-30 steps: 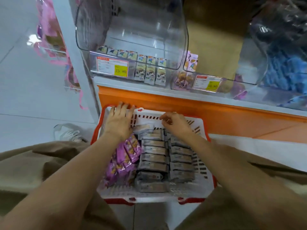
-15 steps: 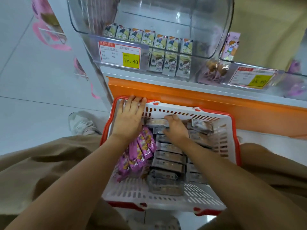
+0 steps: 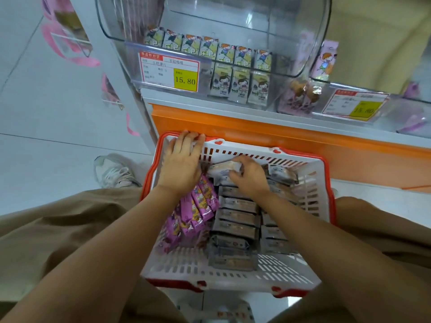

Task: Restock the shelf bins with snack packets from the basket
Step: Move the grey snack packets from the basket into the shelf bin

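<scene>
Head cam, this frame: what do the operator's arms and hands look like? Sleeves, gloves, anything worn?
The left forearm and right forearm are bare to the frame edge, with no sleeves in view. The left hand and right hand are ungloved, and no watch, bracelet or ring is visible. Loose khaki fabric trousers cover both legs. A white lace-up sneaker shows on the floor to the left.

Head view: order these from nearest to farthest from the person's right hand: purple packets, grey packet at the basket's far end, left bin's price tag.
1. Grey packet, gripped by the right hand.
2. Purple packets, to its left in the basket.
3. Price tag, up on the shelf bin.
</scene>
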A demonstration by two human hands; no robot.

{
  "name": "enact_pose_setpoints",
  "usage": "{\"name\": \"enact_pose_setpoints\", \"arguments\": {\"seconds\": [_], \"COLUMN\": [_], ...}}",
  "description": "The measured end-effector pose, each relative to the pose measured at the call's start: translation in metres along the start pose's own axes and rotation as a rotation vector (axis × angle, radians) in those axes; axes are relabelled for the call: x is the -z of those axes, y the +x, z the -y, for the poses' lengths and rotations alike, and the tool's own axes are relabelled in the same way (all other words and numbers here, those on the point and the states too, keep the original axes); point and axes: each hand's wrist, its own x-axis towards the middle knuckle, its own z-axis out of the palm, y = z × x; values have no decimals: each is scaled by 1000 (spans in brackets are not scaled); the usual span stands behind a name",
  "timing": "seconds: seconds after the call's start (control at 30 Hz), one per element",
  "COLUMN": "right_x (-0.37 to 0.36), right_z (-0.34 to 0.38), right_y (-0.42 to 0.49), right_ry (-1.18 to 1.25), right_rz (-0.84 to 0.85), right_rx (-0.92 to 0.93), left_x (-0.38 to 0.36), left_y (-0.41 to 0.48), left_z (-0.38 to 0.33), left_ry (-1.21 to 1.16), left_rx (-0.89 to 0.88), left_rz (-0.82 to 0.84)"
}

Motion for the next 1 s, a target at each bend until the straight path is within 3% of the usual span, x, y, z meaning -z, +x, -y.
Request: {"name": "enact_pose_setpoints", "arguments": {"seconds": [0.13,0.2,0.37,0.5,0.6,0.8,1.0], "right_x": [27,35,60,85,99,129,179], "right_z": [16,26,59,88,112,168,223], "right_y": [-13,-17,-37,-54,-71,-89,-69], "right_ry": [189,297,539,506,462,393,387], "right_rz": [-89,-104,-125,-162,-200,-310,-439], "right_rx": [30,18,92,215,304,454,507], "left_x": [15,21,49,78,101,151,193], "left_y": [-4,-6,-13,-19,-23,-27,-17], "left_z": [-2,-7,-33,-41,-43,-39,-10], "left_ry": [-171,-297,-540,-830,-863,-835,-358], "left_rx": [-93,-133,17,99,58,-25,-141], "left_rz": [16,125,252,228,182,-5,-541]}}
